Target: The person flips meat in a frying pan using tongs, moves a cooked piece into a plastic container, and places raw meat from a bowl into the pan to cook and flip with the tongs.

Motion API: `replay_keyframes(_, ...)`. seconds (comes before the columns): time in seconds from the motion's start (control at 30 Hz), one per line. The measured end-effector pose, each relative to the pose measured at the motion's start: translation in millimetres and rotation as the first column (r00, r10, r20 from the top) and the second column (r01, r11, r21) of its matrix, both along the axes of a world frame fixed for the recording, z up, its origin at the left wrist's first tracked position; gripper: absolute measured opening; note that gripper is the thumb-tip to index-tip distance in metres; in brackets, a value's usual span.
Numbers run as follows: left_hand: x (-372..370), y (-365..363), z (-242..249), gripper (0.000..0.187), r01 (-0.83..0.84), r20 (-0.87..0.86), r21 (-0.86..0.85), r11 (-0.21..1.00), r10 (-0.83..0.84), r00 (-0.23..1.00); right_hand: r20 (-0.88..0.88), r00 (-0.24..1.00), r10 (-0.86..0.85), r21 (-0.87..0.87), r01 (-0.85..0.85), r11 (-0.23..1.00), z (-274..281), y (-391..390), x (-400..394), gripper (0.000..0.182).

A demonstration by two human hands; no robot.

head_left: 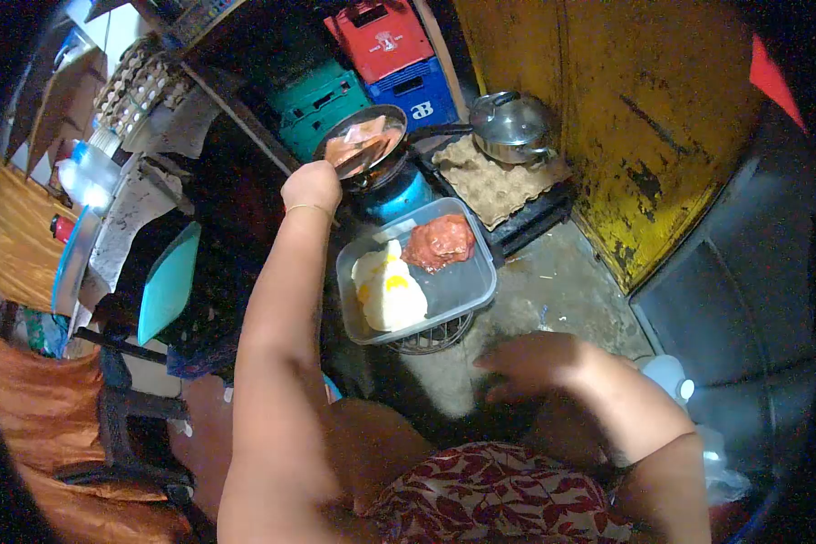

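My left hand (312, 189) is closed in a fist at the near left rim of a frying pan (404, 121). From the fist a dark, flat-bladed turner (368, 160) reaches into the pan, over pinkish slices of meat (354, 138). Below the pan, a clear plastic tub (458, 295) holds fried eggs (392, 295) on its left and a heap of reddish-pink meat slices (441, 243) on its right. Nearer to me hovers my right hand (535, 363), slightly blurred, its fingers apart and nothing in them.
Under the pan is a blue burner (399, 195). A lidded metal pot (512, 127) and a cardboard egg tray (490, 181) sit on a dark stove to its right. Red (385, 41), blue (417, 95) and green (322, 109) crates stand behind. The tub rests on a round wire stand (433, 337).
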State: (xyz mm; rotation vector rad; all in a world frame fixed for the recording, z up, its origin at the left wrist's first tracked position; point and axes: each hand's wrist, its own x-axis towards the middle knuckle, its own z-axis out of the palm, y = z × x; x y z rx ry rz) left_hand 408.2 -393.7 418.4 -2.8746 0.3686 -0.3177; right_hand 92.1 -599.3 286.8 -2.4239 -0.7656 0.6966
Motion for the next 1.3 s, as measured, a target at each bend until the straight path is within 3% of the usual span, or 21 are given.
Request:
replay_keyframes(0.17,-2.2,17.1,25.9,0.023,-0.023,0.026,0.068,0.997,0.021,0.999,0.06,0.998,0.001,0.074,-0.005,0.997,-4.5,-4.2,1.5,0.068)
replay_keyframes(0.23,-4.9,20.9,36.9,0.023,-0.033,0.033,0.077,0.997,0.03,0.999,0.0,1.0,-0.021,0.056,0.021,0.998,5.9,-6.0,0.2,0.069)
replay_keyframes(0.37,-14.8,12.6,49.5,0.027,-0.053,-0.06,0.183,0.982,0.065,0.996,-0.022,0.999,-0.031,0.011,0.031,0.999,10.7,-7.5,-0.5,0.07)
replay_keyframes(0.43,-14.4,6.5,46.7,0.027,-0.074,-0.095,0.225,0.971,0.097,0.991,0.103,0.995,0.003,0.146,-0.018,0.989,-0.4,-12.1,0.8,0.07)
replay_keyframes(0.53,-7.1,2.0,31.3,0.029,-0.115,-0.078,0.18,0.977,0.131,0.988,0.192,0.981,-0.004,0.233,-0.042,0.972,-8.4,-13.7,0.8,0.071)
replay_keyframes(0.67,-5.6,2.3,23.1,0.03,-0.152,-0.051,0.11,0.982,0.158,0.986,0.123,0.99,-0.074,0.298,0.034,0.954,-5.0,-18.7,-5.7,0.072)
replay_keyframes(0.77,-4.7,8.7,25.6,0.03,-0.165,-0.015,0.066,0.984,0.166,0.986,0.191,0.98,-0.053,0.331,-0.013,0.944,1.6,-21.0,-7.2,0.07)
replay_keyframes(0.83,-1.7,16.5,30.1,0.029,-0.167,0.0,0.044,0.985,0.167,0.986,0.324,0.944,-0.068,0.388,-0.067,0.919,-15.4,-19.8,-5.9,0.067)
replay_keyframes(0.97,4.6,31.9,46.7,0.026,-0.108,-0.002,-0.003,0.994,0.108,0.994,0.38,0.922,-0.069,0.409,-0.101,0.907,-43.5,-23.8,-4.9,0.065)
replay_keyframes(1.03,4.7,32.8,61.1,0.025,-0.06,-0.078,0.088,0.994,0.067,0.995,0.305,0.951,-0.052,0.333,-0.055,0.941,-27.8,-22.1,-5.4,0.065)
replay_keyframes(1.07,1.6,26.3,72.1,0.025,-0.2,-0.237,0.054,0.978,0.207,0.949,0.306,0.951,-0.051,0.333,-0.057,0.941,-41.0,-21.5,-6.4,0.065)
replay_keyframes(1.1,4.8,26.7,73.5,0.025,-0.201,-0.235,0.055,0.978,0.208,0.95,0.088,0.991,-0.103,0.566,0.036,0.824,-48.5,-18.2,-7.9,0.065)
replay_keyframes(1.17,10.0,31.3,71.7,0.027,-0.223,-0.345,0.184,0.957,0.276,0.897,-0.136,0.986,-0.1,0.737,0.168,0.654,-58.3,-20.2,-7.6,0.066)
replay_keyframes(1.2,13.2,35.5,68.4,0.028,-0.225,-0.379,0.226,0.948,0.298,0.876,-0.015,0.995,-0.094,0.497,0.089,0.863,-20.2,-18.7,-5.8,0.067)
replay_keyframes(1.23,16.0,44.5,58.7,0.029,-0.253,-0.359,0.092,0.963,0.269,0.894,0.097,0.994,-0.049,0.194,0.03,0.98,2.0,-16.7,-3.9,0.068)
replay_keyframes(1.27,20.7,51.4,50.2,0.03,-0.273,-0.336,-0.044,0.961,0.243,0.91,0.099,0.994,-0.051,0.193,0.031,0.981,4.6,-14.7,-2.4,0.068)
replay_keyframes(1.3,27.2,55.4,43.6,0.03,-0.271,-0.336,-0.046,0.961,0.241,0.911,0.059,0.997,-0.047,0.165,0.037,0.986,6.3,-13.6,-1.4,0.069)
